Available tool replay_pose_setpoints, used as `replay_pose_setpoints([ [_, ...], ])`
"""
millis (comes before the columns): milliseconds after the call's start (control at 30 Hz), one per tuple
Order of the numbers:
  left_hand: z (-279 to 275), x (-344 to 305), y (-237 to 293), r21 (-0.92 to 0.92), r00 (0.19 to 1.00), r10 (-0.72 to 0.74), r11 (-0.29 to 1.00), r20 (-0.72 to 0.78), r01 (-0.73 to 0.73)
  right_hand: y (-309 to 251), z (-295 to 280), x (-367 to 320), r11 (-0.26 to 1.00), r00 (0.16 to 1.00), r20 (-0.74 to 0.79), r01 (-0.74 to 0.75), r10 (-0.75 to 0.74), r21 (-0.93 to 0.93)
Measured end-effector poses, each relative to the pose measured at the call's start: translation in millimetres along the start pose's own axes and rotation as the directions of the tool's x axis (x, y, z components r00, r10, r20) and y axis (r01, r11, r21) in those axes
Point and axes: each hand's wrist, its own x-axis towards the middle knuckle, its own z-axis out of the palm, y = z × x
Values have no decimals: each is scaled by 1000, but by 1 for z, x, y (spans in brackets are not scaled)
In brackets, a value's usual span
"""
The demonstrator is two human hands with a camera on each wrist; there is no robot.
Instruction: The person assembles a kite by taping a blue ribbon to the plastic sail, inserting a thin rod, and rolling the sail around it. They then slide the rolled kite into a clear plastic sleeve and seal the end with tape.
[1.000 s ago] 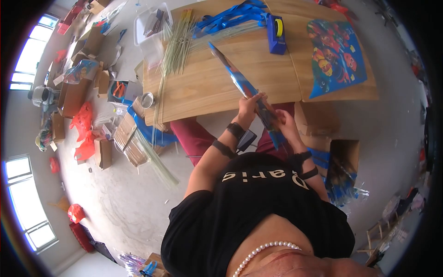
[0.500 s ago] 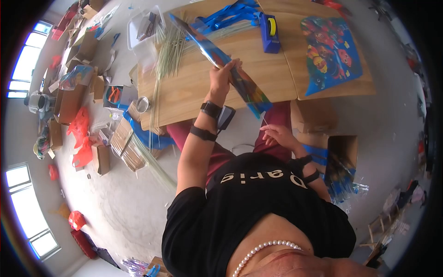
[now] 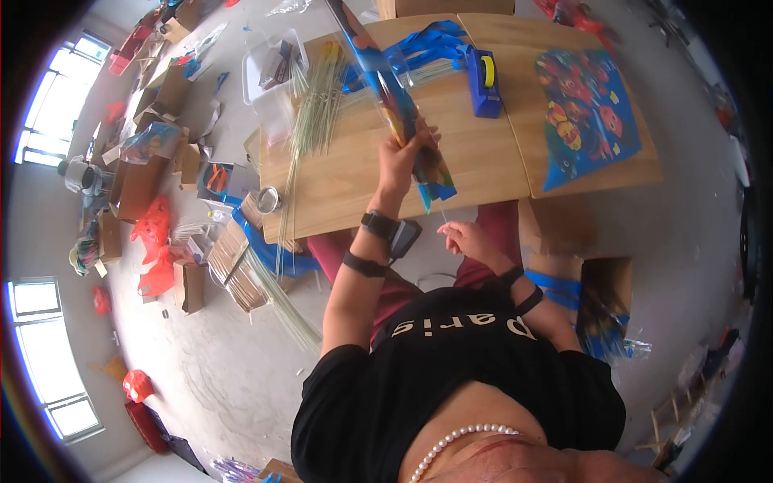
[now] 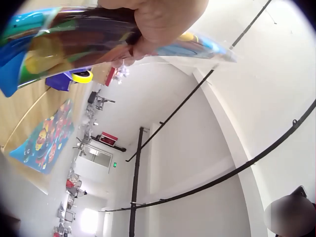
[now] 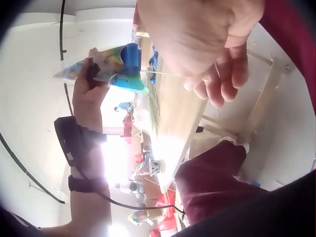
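My left hand grips a rolled sheet of glossy printed plastic around its lower half. The roll slants up and away over the wooden table, its blue lower end at the near edge. Out of that end comes a thin pale stick. My right hand, low in front of the lap, pinches the stick's free end. The right wrist view shows the stick running straight from roll to fingertips. A flat sheet with colourful cartoon figures lies at the table's right.
A blue tape dispenser with yellow tape stands mid-table, beside blue ribbons. Thin pale sticks lie on the left, next to a clear plastic bin. A round metal cup sits at the left corner. Cardboard boxes stand below the right side.
Both hands were on the roll near the lap. The left hand has carried it forward over the table, and it now stands steeper. The right hand has come off the roll.
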Motion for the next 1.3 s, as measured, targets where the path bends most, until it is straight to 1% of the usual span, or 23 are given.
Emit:
replay_pose_setpoints([
  [67,-2,-16,-14,-80,982,-143,988,-120,134,-4,5,0,1000,999,-34,5,-4,27],
  [100,-7,-21,-23,-80,982,-144,988,-119,135,-6,7,0,999,998,-69,7,-4,54],
  [133,-14,-26,-37,-64,971,-202,979,-130,195,-7,10,2,999,998,-70,6,-3,53],
  [167,-20,-31,-49,-49,955,-260,966,-142,255,-9,11,4,993,993,-99,-53,64,106],
  [200,-24,-36,-62,-51,955,-261,965,-142,256,-10,13,6,981,983,-124,-112,132,160],
  [267,-27,-48,-81,-65,935,-313,950,-164,306,-7,16,10,981,982,-150,-85,111,173],
  [300,-27,-53,-88,-131,912,-369,928,-180,350,-5,17,12,981,980,-177,-55,89,186],
  [333,-27,-58,-94,-132,912,-369,928,-180,349,-2,19,15,981,980,-178,-56,89,185],
  [433,-30,-70,-109,-139,850,-505,862,-147,488,3,23,24,957,956,-268,-34,115,289],
  [500,-36,-79,-117,-191,848,-516,850,-118,491,2,25,28,916,939,-306,-22,156,400],
  [567,-41,-88,-121,-242,846,-526,835,-86,494,5,21,30,903,945,-267,-63,191,425],
  [633,-50,-97,-122,-207,800,-599,786,-26,582,13,19,29,889,948,-227,-102,223,447],
  [700,-46,-109,-104,-219,788,-614,776,-50,591,31,18,27,913,982,-156,-39,111,405],
  [733,-47,-116,-100,-233,775,-628,767,-74,598,29,17,24,912,981,-156,-41,114,407],
  [800,-52,-126,-99,-191,792,-604,791,-93,581,25,14,16,967,986,-123,-76,108,243],
  [833,-56,-131,-103,-148,810,-575,816,-112,559,21,13,13,967,986,-123,-78,110,243],
  [900,-63,-140,-111,-101,807,-581,813,-103,573,12,14,9,989,976,-160,-137,144,53],
  [933,-66,-143,-113,-52,804,-587,809,-93,585,17,14,12,989,977,-160,-138,145,53],
  [967,-68,-147,-112,-54,802,-591,807,-94,588,28,17,16,964,968,-245,-7,-61,-266],
  [1000,-70,-154,-112,-72,797,-597,803,-93,592,40,18,17,822,927,-256,86,-273,-564],
  [1133,-85,-173,-126,-70,770,-630,776,-95,627,34,16,15,804,924,-288,36,-253,-593],
  [1233,-84,-178,-124,-51,775,-620,784,-123,619,31,13,17,738,926,-243,54,-289,-672],
  [1300,-82,-182,-122,-46,782,-604,795,-157,605,36,15,19,738,922,-236,74,-307,-671],
])
